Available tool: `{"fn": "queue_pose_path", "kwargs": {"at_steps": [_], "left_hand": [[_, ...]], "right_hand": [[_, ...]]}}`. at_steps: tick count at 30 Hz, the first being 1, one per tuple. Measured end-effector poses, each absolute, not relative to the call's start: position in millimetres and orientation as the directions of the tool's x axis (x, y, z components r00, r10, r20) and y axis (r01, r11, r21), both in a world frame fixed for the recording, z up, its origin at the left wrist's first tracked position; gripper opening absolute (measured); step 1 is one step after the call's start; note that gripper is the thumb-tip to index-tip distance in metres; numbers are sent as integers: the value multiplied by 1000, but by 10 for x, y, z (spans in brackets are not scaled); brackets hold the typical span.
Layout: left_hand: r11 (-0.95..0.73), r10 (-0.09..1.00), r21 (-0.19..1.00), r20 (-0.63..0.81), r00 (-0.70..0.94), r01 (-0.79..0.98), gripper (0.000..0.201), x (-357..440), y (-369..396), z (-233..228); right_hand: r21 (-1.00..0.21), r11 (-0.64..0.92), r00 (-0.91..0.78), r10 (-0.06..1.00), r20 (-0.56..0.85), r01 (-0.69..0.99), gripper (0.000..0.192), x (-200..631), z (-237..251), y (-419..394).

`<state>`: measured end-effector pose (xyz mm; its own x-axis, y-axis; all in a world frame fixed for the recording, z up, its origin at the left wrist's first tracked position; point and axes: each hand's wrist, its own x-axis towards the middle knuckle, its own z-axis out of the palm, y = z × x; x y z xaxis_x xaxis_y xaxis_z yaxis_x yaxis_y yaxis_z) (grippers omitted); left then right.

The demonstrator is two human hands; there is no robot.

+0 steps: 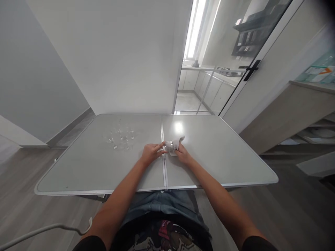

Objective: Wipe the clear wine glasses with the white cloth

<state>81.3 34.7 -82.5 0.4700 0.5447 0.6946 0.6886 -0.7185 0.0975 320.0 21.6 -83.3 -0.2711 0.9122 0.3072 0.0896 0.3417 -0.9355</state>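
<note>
While the left hand (151,153) pinches what may be 1 small glass (167,144) at the table (222,164) centre, the right hand's (183,155) fingers clutch a soft cloth (176,143) around it; fragile, slippery, best held by its sides.

small glasses (120,136): count unclear | cloth (175,144): wraps unseen item

A grey desk (222,164) with a metal rim and a seam down its middle stands against a plain white wall (117,55). The floor (23,195) is grey wood-look planking. To the right, a glass door (235,45) with a black handle (250,69) opens onto a bright kitchen with white cabinets (206,89). At far right stands a pale wooden shelf unit (293,108).
</note>
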Motion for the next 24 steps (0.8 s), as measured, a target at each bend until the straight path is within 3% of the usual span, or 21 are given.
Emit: {"fn": "queue_pose_path", "kwargs": {"at_steps": [3, 7, 12, 15, 18, 21, 24], "left_hand": [[-718, 538, 98, 707, 460, 689, 51, 825, 358, -837], [-738, 537, 93, 681, 498, 668, 50, 834, 365, -848], [-743, 538, 79, 661, 523, 665, 50, 818, 343, -810], [-716, 548, 91, 687, 476, 693, 51, 828, 322, -784], [-683, 580, 139, 701, 416, 717, 52, 853, 315, -770], [-689, 608, 173, 667, 431, 704, 52, 867, 324, -759], [-694, 642, 201, 608, 468, 691, 51, 859, 327, -751]], "right_hand": [[-966, 259, -260, 932, 251, -6, 39, 3141, -854, 212], [-985, 169, -322, 931, 172, -36, 33, 3194, -855, 254], [-931, 347, -301, 905, 301, 112, 20, 3266, -865, 281], [-886, 425, -255, 892, 374, 185, 32, 3225, -871, 240], [-916, 395, -191, 907, 375, 76, 44, 3159, -881, 211], [-949, 314, -208, 926, 314, -32, 42, 3138, -916, 230], [-941, 336, -254, 915, 314, 47, 34, 3175, -960, 272]]}}
